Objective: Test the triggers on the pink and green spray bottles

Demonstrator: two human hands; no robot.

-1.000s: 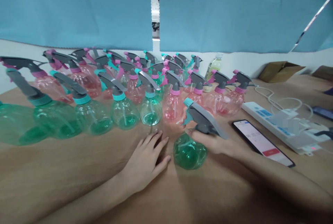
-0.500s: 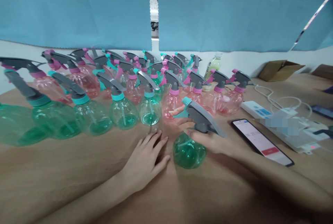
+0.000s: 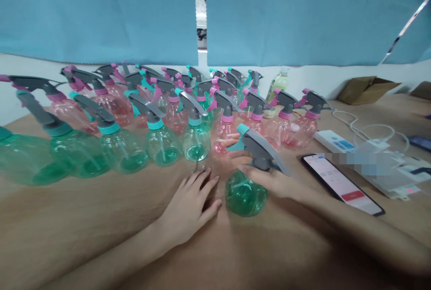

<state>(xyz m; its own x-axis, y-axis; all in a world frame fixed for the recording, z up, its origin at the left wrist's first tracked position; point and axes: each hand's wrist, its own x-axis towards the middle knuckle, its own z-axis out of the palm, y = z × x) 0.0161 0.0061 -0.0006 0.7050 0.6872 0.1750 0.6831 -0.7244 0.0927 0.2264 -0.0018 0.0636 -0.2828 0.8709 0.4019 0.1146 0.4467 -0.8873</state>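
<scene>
A green spray bottle (image 3: 247, 195) with a grey and teal trigger head stands on the table in front of me. My right hand (image 3: 262, 175) is wrapped around its neck from the right, fingers reaching past the far side under the teal trigger. Just left of that bottle, my left hand (image 3: 191, 204) lies palm down on the tabletop with fingers spread, holding nothing. Beyond the left hand are a small green spray bottle (image 3: 195, 142) and another green one (image 3: 164, 144), both with teal collars. A pink spray bottle (image 3: 226, 130) stands behind my right fingertips.
Several more green and pink spray bottles crowd the table (image 3: 134, 218) toward the wall. To the right lie a phone (image 3: 340, 182) with a lit screen and a white power strip (image 3: 333, 142) with cables. A cardboard box (image 3: 367, 90) and a drink bottle (image 3: 279, 83) sit farther back.
The view has shifted slightly, so the scene appears a little farther right. Both hands and the held spray bottle keep nearly the same pose.
</scene>
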